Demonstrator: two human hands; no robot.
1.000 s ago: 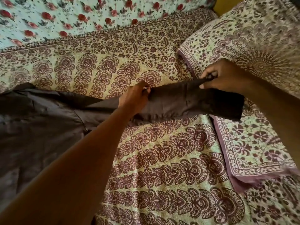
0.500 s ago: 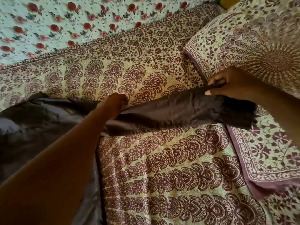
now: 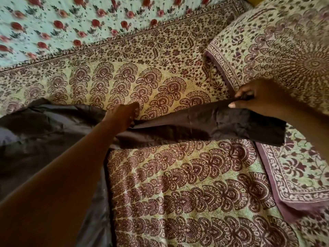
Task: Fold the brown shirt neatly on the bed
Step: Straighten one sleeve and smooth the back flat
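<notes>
The brown shirt (image 3: 210,125) lies on the patterned bedspread (image 3: 178,184), its body spread at the left and one sleeve stretched out to the right. My left hand (image 3: 124,114) rests at the base of that sleeve near the shoulder seam, fingers curled down on the cloth; my forearm hides part of the shirt's body. My right hand (image 3: 256,98) pinches the upper edge of the sleeve close to the cuff and holds it slightly off the bed, over the edge of a pillow.
A patterned pillow (image 3: 276,50) with a purple border fills the right side. A pale blue sheet with red flowers (image 3: 71,20) runs along the far edge.
My left hand slid left along the sleeve from its middle to the shoulder end. The right hand kept its hold near the cuff. The view shifted slightly.
</notes>
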